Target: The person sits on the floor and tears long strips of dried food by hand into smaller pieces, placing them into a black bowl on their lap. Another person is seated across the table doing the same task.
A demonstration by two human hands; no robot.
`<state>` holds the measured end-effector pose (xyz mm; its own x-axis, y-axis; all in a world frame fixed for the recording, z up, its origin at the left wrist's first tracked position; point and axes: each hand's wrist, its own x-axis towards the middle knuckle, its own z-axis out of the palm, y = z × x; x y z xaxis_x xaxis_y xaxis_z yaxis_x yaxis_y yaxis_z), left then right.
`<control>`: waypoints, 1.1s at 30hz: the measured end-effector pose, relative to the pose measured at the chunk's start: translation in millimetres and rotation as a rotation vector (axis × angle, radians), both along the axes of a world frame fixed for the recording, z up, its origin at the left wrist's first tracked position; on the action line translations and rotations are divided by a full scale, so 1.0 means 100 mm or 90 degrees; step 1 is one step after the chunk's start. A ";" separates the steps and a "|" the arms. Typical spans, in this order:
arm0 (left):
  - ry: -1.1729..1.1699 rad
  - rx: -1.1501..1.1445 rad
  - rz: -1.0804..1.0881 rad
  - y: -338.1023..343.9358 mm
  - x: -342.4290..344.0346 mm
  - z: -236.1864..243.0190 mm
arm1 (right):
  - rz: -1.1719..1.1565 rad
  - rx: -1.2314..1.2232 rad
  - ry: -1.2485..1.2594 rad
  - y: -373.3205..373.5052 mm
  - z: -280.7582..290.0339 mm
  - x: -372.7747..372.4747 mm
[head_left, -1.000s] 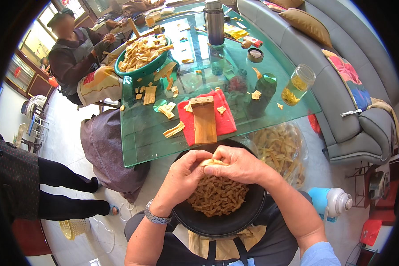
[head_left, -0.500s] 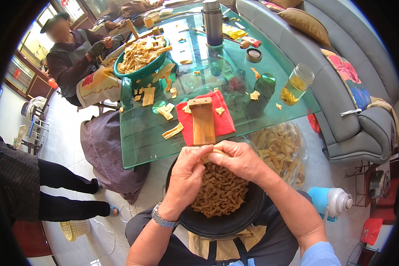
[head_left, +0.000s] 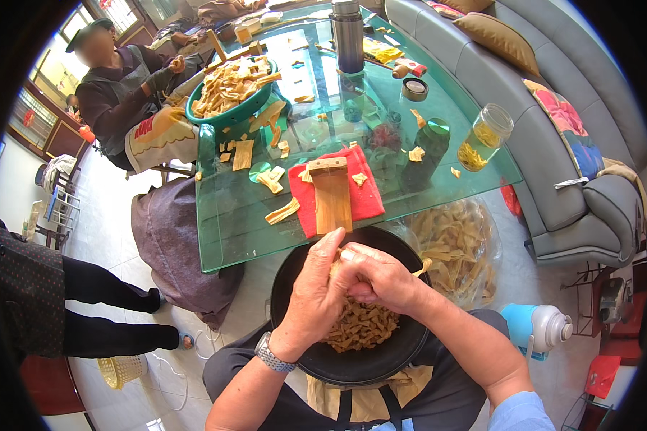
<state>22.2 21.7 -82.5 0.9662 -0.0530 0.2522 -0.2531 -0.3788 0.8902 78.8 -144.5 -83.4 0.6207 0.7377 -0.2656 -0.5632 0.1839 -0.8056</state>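
My left hand point(head_left: 315, 291) and my right hand point(head_left: 381, 275) meet above a black round pan point(head_left: 286, 276). Brown chopped pieces point(head_left: 363, 327) cover its bottom. Both hands are closed around a pale yellow dried strip point(head_left: 425, 266), whose end sticks out past the right hand. Most of the strip is hidden by my fingers. Just beyond my fingertips, a wooden block tool point(head_left: 332, 205) with a raised end lies on a red cloth point(head_left: 370, 202) at the near edge of the glass table point(head_left: 266, 241).
A green basin point(head_left: 230, 119) heaped with yellow strips sits at the table's far left, near a seated person point(head_left: 115, 100). A thermos point(head_left: 348, 39) and glass jar point(head_left: 484, 136) stand on the table. A clear bag of strips point(head_left: 456, 248) lies right of the pan; a grey sofa point(head_left: 568, 201) stands beyond.
Both hands have drawn back a little toward me, and the right has curled in against the left. The strip's end now shows to the right of the right hand.
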 end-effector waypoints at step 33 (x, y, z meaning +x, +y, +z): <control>0.171 -0.150 0.080 0.23 -0.03 0.27 | -0.040 -0.183 -0.301 -0.10 0.13 0.05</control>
